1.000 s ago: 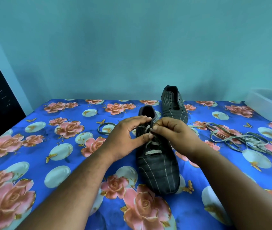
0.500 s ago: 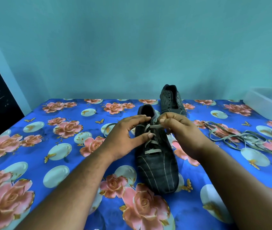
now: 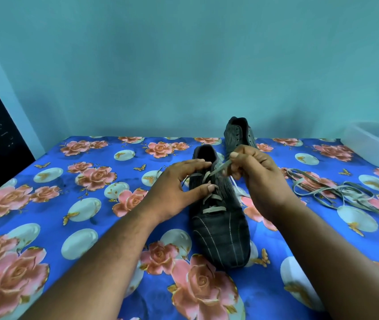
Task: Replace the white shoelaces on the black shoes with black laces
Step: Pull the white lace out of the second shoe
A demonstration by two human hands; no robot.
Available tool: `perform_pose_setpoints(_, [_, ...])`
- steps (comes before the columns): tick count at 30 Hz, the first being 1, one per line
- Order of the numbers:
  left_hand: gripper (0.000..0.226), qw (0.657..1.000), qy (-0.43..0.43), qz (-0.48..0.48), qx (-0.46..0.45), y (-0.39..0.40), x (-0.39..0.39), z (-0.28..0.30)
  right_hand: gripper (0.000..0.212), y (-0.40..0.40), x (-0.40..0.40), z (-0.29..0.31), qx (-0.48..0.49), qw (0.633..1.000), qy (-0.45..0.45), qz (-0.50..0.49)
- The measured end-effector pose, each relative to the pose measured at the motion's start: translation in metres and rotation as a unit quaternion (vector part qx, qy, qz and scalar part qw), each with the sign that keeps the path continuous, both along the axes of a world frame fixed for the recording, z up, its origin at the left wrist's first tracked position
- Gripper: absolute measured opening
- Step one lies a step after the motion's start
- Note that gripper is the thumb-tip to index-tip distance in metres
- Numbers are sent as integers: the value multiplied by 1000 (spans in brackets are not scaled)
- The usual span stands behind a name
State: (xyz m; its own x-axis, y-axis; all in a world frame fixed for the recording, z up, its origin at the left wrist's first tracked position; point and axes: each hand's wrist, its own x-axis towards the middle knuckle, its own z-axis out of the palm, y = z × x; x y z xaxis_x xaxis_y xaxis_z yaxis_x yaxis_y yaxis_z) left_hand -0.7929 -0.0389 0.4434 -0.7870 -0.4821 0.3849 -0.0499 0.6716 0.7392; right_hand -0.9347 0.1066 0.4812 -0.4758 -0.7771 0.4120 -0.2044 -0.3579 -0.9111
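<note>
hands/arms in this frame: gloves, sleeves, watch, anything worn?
Nothing worn that shows. Left hand and right hand are bare: no gloves, no rings or watch visible. Both forearms are bare right to the bottom frame edge, with no sleeve in view. Fingernails are short and unpainted.

far shoe (image 3: 239, 132): toe behind right hand (image 3: 258, 181) | tub (image 3: 375, 144): cut by edge

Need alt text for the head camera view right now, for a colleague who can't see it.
The right hand pinches a white lace pulled from the near black shoe, which the left hand steadies on a floral cloth. A second shoe stands behind; loose laces lie right.
</note>
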Motion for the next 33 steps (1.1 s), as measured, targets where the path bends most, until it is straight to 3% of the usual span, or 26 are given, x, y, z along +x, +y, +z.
perform_pose_setpoints(5, [54,1000,-8,0,-18,1,0,2,33,0,0,-4,160,961,200,-106])
perform_pose_setpoints(7, [55,1000,-8,-3,-18,0,1,1,31,1,0,-3,164,956,211,-118])
perform_pose_setpoints(12, [50,1000,-1,-3,-4,1,0,0,38,4,-4,9,45,995,27,-86])
perform_pose_setpoints(15, [51,1000,-2,-3,-5,-1,-1,-1,36,-1,-17,5,-22,988,-122,-95])
perform_pose_setpoints(17, [53,1000,-2,-6,-15,-2,-1,-1,38,-5,-24,-3,38,981,-27,-188])
perform_pose_setpoints(20, [53,1000,0,-6,-14,-2,-1,-1,38,-6,-26,-16,73,914,251,-311])
perform_pose_setpoints(22, [54,1000,1,-6,-13,-1,-1,-1,38,-7,-19,-20,80,876,388,-275])
perform_pose_setpoints(25, [54,1000,2,-6,-12,-1,-1,0,33,-13,-11,-28,108,847,466,-234])
perform_pose_setpoints(29, [53,1000,2,-7,-13,-1,-1,-1,20,-14,-12,-28,90,881,420,-198])
perform_pose_setpoints(33, [52,1000,1,-1,-15,-1,-1,-1,15,-7,-11,-11,4,957,182,-224])
